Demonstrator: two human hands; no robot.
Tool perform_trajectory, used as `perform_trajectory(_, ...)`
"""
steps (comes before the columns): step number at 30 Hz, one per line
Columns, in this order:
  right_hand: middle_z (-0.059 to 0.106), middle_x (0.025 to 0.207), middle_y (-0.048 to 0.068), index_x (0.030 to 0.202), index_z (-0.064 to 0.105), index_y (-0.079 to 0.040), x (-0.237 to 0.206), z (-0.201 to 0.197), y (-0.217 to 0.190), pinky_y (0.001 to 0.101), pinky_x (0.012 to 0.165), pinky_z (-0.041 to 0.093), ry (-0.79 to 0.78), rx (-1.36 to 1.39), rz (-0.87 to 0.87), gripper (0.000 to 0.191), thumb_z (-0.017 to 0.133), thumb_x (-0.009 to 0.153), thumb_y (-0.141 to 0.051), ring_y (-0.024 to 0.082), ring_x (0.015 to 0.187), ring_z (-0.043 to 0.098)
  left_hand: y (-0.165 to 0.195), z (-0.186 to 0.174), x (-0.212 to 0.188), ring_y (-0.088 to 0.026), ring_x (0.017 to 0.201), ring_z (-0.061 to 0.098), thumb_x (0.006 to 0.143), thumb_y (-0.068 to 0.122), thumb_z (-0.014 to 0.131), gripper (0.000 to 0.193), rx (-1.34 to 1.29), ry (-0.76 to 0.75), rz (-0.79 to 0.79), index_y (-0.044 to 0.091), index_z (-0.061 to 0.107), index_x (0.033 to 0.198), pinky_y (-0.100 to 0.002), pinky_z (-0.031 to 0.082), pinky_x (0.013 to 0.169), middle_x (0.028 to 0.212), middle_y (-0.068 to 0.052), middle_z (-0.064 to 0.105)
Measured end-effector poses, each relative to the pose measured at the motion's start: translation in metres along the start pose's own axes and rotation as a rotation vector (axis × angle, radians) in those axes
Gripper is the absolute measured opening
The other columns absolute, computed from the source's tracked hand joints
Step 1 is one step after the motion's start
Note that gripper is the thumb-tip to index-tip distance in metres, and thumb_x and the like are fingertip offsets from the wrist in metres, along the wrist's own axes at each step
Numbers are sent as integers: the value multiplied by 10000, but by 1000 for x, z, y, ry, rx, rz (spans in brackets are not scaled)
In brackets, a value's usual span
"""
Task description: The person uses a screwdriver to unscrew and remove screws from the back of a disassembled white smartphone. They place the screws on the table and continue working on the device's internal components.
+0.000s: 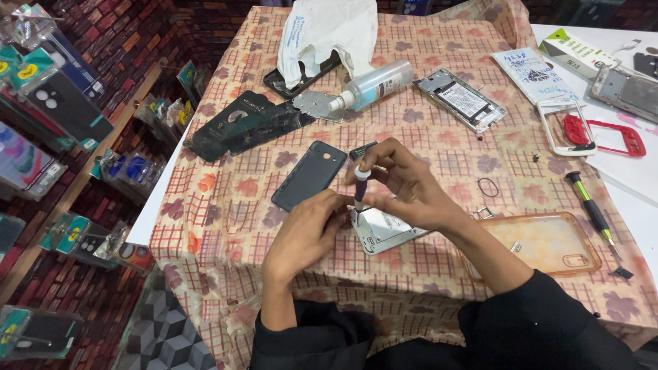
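Note:
My right hand grips a small purple-handled screwdriver, held upright with its tip down on an opened white phone body lying on the tablecloth. My left hand rests on the left edge of that phone, fingers curled against it and steadying it. A dark phone back cover lies just left of and beyond my hands. Part of the phone is hidden under both hands.
A clear orange phone case lies to the right, with a green-black screwdriver beyond it. Further back lie a spray bottle, another opened phone, a white plastic bag, black covers and red and white frames. Packaged cases hang at left.

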State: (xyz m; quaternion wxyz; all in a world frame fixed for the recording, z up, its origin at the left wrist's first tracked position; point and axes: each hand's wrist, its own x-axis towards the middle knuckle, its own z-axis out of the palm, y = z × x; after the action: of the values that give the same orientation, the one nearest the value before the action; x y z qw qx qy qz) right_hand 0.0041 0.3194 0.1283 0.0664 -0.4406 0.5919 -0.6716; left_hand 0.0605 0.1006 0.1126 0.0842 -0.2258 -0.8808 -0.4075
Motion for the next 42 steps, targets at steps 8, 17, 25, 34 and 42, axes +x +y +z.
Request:
perform_trajectory(8, 655, 1174, 125, 1184, 495, -74, 1, -2, -3, 349, 973, 617, -38, 38, 35, 277, 687, 990, -28, 192, 1177, 674, 2, 0, -1, -314, 941, 716, 908, 42, 646, 229, -30, -4, -21, 28, 698, 1130, -431, 548, 799, 1021, -128, 712)
perform_trajectory(17, 655, 1126, 100, 1147, 509, -77, 2, -2, -5, 351, 905, 622, 5, 125, 10, 260, 702, 982, -25, 160, 1086, 662, 8, -5, 0, -271, 872, 705, 773, 97, 799, 356, 48, -72, -57, 43, 712, 1114, -405, 550, 782, 961, -99, 692)
perform_trajectory(25, 647, 1169, 109, 1171, 523, -66, 1, -3, -1, 348, 945, 617, 7, 71, 43, 292, 725, 969, -8, 170, 1094, 676, 8, -4, 0, -211, 845, 716, 748, 130, 830, 328, -6, -87, -79, 43, 715, 1044, -364, 574, 779, 976, -55, 675)
perform_trajectory(34, 639, 1150, 92, 1167, 497, -72, 1, -3, 2, 346, 964, 622, 31, 35, 49, 323, 734, 953, -30, 181, 1128, 669, 6, -3, -1, -239, 876, 723, 762, 61, 775, 270, -3, -82, -67, 14, 704, 1019, -379, 561, 772, 1008, -73, 665)
perform_trajectory(42, 602, 1202, 92, 1152, 493, -64, 2, 1, -2, 343, 1012, 591, 25, 44, -11, 321, 739, 952, -14, 186, 1158, 648, 6, -2, 0, -260, 882, 712, 794, 62, 746, 200, 38, -59, -36, 17, 720, 987, -397, 547, 774, 999, -85, 667)
